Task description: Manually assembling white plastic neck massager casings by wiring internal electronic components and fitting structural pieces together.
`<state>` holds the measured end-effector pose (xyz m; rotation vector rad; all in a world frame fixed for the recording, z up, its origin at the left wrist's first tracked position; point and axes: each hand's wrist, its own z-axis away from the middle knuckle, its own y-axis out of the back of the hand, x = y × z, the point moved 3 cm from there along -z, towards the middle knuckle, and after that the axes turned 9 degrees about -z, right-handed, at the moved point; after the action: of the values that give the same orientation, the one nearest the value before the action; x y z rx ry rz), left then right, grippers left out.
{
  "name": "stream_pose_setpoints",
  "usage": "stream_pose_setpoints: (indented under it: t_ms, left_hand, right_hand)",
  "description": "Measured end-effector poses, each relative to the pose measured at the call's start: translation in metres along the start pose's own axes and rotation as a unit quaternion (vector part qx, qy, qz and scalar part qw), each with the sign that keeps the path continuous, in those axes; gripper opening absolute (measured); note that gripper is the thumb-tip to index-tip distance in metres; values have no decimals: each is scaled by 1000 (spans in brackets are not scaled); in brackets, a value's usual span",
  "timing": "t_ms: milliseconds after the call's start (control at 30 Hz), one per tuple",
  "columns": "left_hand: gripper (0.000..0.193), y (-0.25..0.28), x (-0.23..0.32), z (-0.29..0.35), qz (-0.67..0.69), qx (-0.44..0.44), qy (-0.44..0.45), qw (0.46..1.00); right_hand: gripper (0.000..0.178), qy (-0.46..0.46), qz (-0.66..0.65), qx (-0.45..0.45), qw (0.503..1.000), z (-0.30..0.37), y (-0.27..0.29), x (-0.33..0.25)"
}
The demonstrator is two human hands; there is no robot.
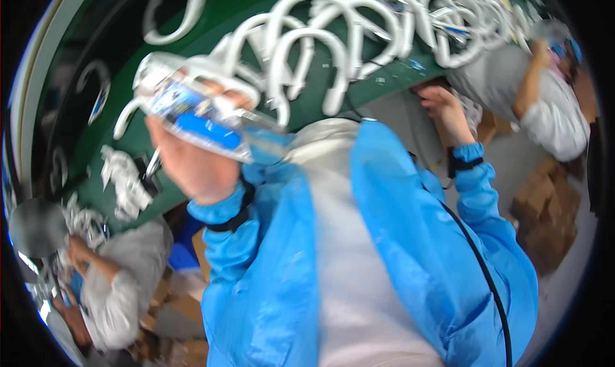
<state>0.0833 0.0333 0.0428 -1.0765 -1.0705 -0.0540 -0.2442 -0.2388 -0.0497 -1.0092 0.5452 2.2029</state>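
Observation:
My left hand (202, 165) grips a clear plastic package (198, 123) with a blue printed card, raised over the table's edge. White curved plastic shows at the package's upper end; motion blur hides its details. Just beyond it, several white U-shaped bands (336, 43) lie in a loose row on the green table (378, 98). Away from the package, my right hand (445, 111) hangs by the table's near edge, its fingers loosely bent and apart, with nothing visible in them.
More white bands (471, 21) are heaped at the far right. A crumpled white wrapper (125, 181) lies at the left. One co-worker (115, 296) sits at left, another (551, 111) at right. Brown cardboard and paper (544, 220) are on the floor. A black cable (483, 264) hangs across my jacket.

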Motion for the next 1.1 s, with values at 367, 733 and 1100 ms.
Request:
stream_pose_setpoints:
  t_ms: [367,733,1100]
  left_hand:
    - [54,-21,-12,-4,-52,-64,56,995]
    - [56,-34,-24,5,-1,40,127,991]
    - [55,-31,-23,12,-8,19,121,992]
  right_hand:
    - [50,7,-494,-349,796,5,-58,-55]
    - [18,314,-14,-145,938,36,-163,-153]
    - [22,601,218,-255,726,44,-246,-194]
